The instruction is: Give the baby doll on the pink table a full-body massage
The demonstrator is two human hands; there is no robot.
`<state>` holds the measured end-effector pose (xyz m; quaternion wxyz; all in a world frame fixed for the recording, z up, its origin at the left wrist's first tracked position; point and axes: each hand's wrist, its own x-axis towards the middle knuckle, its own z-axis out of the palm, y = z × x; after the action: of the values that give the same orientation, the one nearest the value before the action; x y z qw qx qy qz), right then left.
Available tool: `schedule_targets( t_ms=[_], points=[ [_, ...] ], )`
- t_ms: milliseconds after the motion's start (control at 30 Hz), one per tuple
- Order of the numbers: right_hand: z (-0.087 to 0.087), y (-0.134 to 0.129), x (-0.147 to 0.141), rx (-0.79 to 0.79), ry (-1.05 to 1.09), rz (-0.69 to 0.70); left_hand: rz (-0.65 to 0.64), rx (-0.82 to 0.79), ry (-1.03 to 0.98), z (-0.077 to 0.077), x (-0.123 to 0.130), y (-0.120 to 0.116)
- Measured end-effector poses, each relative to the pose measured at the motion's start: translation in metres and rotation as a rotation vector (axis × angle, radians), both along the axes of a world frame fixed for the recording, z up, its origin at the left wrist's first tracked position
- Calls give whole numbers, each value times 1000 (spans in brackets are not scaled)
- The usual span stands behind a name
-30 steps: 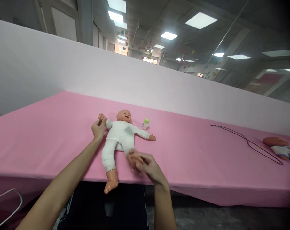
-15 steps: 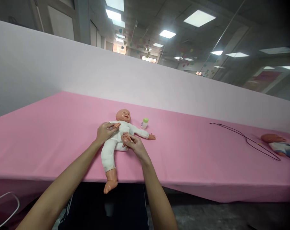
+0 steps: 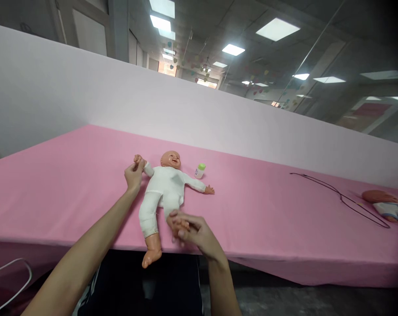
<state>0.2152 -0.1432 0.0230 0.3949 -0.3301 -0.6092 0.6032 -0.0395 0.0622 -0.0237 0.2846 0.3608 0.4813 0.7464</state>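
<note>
A baby doll in a white suit lies on its back on the pink-covered table, its head toward the wall. My left hand grips the doll's hand on the left side, held out from its body. My right hand is wrapped round the doll's foot on the right side, near the table's front edge. The other leg lies straight, its bare foot past the edge. The doll's other arm is stretched out to the right. Beside its head stands a small bottle with a green cap.
A thin black cable lies looped on the right of the table. A second doll is at the far right edge. A low white wall runs behind. A white cord hangs at lower left.
My left hand has moved the doll's arm from its chest outward to the left. My right hand has brought the doll's foot down from its belly toward the front edge, straightening the leg.
</note>
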Motion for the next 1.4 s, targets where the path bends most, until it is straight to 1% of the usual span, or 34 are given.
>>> schedule_targets(
  t_ms=[100, 133, 200, 267, 300, 333, 400, 433, 500, 567, 633, 700, 733, 800, 867, 933, 1000, 1067, 1133, 1167, 1233, 1300, 1367, 1400],
  points=[
    [16, 44, -16, 102, 17, -133, -137, 123, 296, 7, 11, -14],
    [20, 58, -21, 116, 8, -158, -189, 138, 409, 7, 14, -18],
    [22, 83, -29, 124, -4, -160, -259, 129, 618, 7, 15, -22],
    [22, 96, -35, 130, -2, -145, -281, 92, 745, 5, 14, -22],
    [22, 97, -36, 131, 1, -144, -287, 78, 759, 4, 13, -22],
    [23, 94, -35, 128, 4, -149, -297, 73, 741, 4, 13, -21],
    [24, 78, -30, 118, 4, -157, -304, 86, 622, 3, 13, -18],
    [24, 65, -26, 115, 7, -154, -285, 92, 536, 3, 12, -16],
    [19, 37, -13, 112, 12, -131, -198, 81, 353, 3, 11, -11],
    [7, 9, 0, 70, 15, -91, -97, 34, 153, 2, 6, -4],
    [-9, -13, 11, -17, 11, -38, -14, -42, -59, 1, 0, 3],
    [-21, -25, 17, -77, -9, -2, 42, -106, -235, 0, -6, 8],
    [-24, -27, 17, -85, -15, 4, 48, -115, -279, 1, -7, 10],
    [-20, -23, 14, -58, -7, -14, 6, -68, -274, 4, -6, 9],
    [-5, -8, 8, 13, 15, -62, -65, 12, -146, 8, -1, 3],
    [11, 15, -1, 86, 10, -118, -118, 62, 87, 10, 7, -6],
    [21, 42, -10, 115, -5, -152, -173, 81, 365, 8, 15, -15],
    [21, 68, -18, 84, 1, -146, -217, 78, 605, 6, 19, -21],
    [17, 83, -23, 44, 18, -115, -231, 56, 745, 3, 20, -24],
    [16, 86, -22, 33, 23, -107, -235, 46, 765, 3, 20, -25],
    [16, 78, -18, 40, 13, -112, -253, 48, 687, 4, 19, -23],
    [18, 56, -8, 67, -13, -127, -236, 52, 492, 5, 16, -18],
    [16, 27, 4, 77, -30, -97, -147, 32, 251, 5, 10, -11],
    [12, 13, 9, 67, -35, -58, -90, 4, 133, 5, 6, -7]
  ],
)
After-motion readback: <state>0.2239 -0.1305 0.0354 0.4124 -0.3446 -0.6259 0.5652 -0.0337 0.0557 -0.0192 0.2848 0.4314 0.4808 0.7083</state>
